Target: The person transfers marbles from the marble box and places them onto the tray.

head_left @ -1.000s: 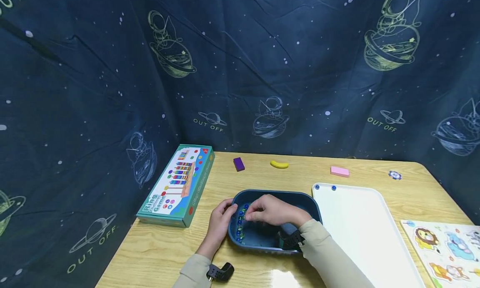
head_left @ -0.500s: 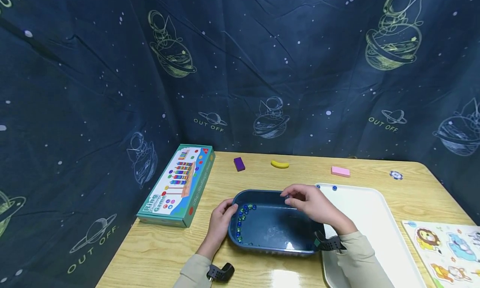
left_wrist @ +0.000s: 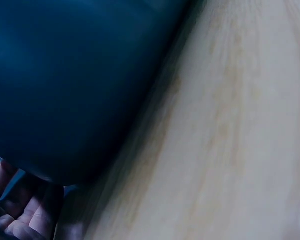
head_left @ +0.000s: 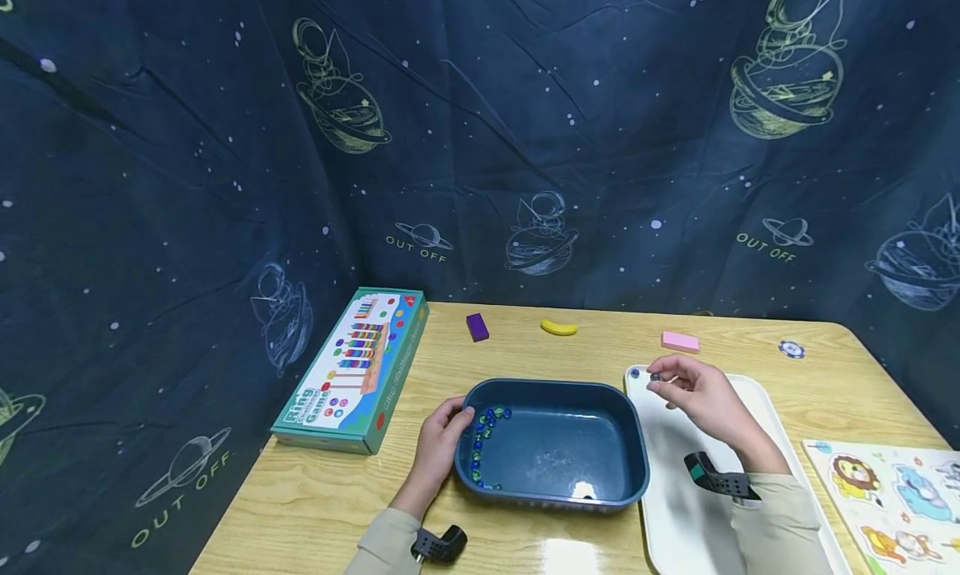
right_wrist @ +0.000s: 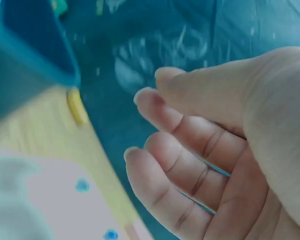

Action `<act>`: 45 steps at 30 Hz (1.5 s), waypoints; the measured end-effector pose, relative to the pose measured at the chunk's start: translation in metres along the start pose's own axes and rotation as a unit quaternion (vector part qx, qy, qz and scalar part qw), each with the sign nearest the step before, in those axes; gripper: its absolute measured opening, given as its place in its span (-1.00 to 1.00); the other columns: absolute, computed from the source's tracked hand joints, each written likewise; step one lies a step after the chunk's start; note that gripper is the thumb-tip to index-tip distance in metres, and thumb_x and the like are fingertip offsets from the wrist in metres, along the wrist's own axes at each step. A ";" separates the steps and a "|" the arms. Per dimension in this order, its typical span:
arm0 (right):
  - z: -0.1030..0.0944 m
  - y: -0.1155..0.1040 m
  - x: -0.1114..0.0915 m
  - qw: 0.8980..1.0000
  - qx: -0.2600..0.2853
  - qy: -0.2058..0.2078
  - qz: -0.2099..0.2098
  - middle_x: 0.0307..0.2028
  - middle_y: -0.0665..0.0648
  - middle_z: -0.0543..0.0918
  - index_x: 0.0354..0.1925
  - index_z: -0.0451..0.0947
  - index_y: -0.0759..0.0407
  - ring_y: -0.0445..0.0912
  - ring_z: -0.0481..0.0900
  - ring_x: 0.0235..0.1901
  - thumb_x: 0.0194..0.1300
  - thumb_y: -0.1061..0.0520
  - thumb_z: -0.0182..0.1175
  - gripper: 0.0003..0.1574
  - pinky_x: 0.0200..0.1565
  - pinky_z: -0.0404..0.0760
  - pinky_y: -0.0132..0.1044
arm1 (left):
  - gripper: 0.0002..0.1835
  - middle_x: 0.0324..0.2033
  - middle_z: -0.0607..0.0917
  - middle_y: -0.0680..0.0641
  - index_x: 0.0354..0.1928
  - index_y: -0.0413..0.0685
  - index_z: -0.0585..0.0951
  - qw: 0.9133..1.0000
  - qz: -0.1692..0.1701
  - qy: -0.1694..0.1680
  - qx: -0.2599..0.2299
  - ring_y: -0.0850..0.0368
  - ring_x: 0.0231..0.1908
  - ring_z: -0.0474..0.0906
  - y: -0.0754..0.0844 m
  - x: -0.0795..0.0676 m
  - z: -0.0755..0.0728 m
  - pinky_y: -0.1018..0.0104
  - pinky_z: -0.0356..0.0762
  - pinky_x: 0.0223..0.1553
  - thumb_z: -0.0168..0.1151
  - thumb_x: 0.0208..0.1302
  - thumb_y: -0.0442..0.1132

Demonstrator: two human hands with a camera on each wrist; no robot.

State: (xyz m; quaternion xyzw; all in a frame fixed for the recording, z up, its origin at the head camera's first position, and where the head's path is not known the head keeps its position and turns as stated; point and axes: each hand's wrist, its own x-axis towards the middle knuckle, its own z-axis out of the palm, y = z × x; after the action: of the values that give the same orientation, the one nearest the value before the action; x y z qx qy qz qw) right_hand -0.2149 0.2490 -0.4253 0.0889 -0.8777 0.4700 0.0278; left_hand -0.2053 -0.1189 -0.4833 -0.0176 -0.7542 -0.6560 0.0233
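A dark blue plastic basin [head_left: 558,500] stands on the table with several blue and green marbles [head_left: 477,454] along its left side. My left hand [head_left: 437,450] grips its left end, thumb over the rim; in the left wrist view its fingers [left_wrist: 37,215] lie against the outer wall. Over the far left of a white tray [head_left: 682,492], my right hand [head_left: 705,400] pinches a dark marble [head_left: 656,377] between thumb and forefinger. One blue marble [head_left: 634,372] lies in the tray's far left corner. A second tray marble [right_wrist: 111,234] shows in the right wrist view, hidden by the hand from the head.
A boxed ring game [head_left: 356,367] lies at the left. Along the back are a purple block [head_left: 477,327], a yellow banana [head_left: 558,328], a pink block [head_left: 680,342] and a poker chip [head_left: 791,349]. An animal puzzle board [head_left: 885,492] lies at the right.
My right hand has gone from among the marbles in the basin, up over its far rim, rightward to above the tray, carrying a marble. My left hand has stayed on the basin.
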 end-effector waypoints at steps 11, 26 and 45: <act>-0.009 0.049 -0.004 0.992 -0.053 0.018 0.115 -0.44 0.16 0.53 -0.13 0.49 0.24 -0.07 0.46 -0.54 0.23 0.05 0.15 -0.67 -0.53 0.46 -0.29 | -0.69 -0.13 0.61 -0.17 -0.05 -0.17 0.57 1.000 -0.005 0.005 0.003 0.11 -0.15 0.47 -0.007 0.002 -0.001 0.35 0.37 -0.08 0.10 0.27 -0.14; 0.004 0.075 0.000 0.977 -0.160 0.084 0.111 -0.40 0.09 0.56 -0.20 0.55 0.17 -0.07 0.38 -0.45 0.19 0.11 0.15 -0.79 -0.43 0.30 -0.30 | -0.69 -0.14 0.62 -0.11 -0.05 -0.12 0.58 1.000 -0.003 0.012 0.001 0.14 -0.15 0.47 -0.021 0.009 -0.001 0.36 0.37 -0.08 0.11 0.26 -0.11; 0.005 0.012 0.004 0.992 -0.070 0.093 0.052 -0.30 0.13 0.63 -0.09 0.54 0.17 -0.01 0.50 -0.39 0.28 -0.10 0.06 -0.58 -0.49 0.47 -0.32 | -0.69 -0.10 0.60 -0.21 -0.02 -0.22 0.55 1.000 -0.009 -0.009 -0.014 0.09 -0.13 0.47 -0.008 0.003 -0.003 0.33 0.38 -0.07 0.09 0.28 -0.19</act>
State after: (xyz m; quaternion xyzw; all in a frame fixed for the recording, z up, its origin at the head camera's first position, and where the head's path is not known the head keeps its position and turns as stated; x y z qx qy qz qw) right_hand -0.2206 0.2514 -0.4376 -0.0031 -0.9057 0.4142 0.0906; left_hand -0.2090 -0.1229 -0.4903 -0.0171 -0.7451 -0.6666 0.0109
